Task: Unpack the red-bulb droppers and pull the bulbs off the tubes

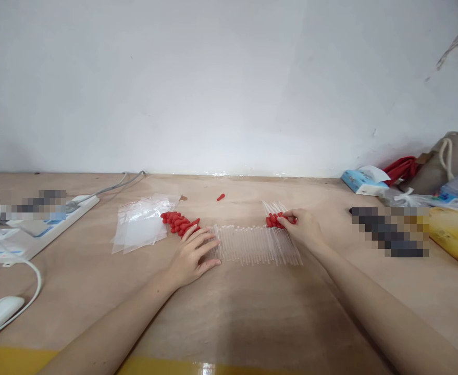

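A row of thin clear glass dropper tubes (244, 245) lies side by side on the wooden table. My left hand (195, 255) rests flat over the row's left end, fingers stretched and slightly apart. Its fingertips are by a heap of red rubber bulbs (177, 224). At the row's right end, my right hand (301, 226) has thumb and fingers pinched at a small group of red rubber bulbs (273, 220); more clear tubes (271, 207) stick out beyond them. My fingers partly cover the pinched bulb. One single red bulb (221, 197) lies apart, farther back.
Clear plastic bags (140, 224) lie left of the bulb heap. On the left are a white power strip (62, 224), cables and a white mouse-like object (0, 315). A tissue pack (363, 182), a yellow package (453, 234) and a blurred dark object (387, 232) sit on the right.
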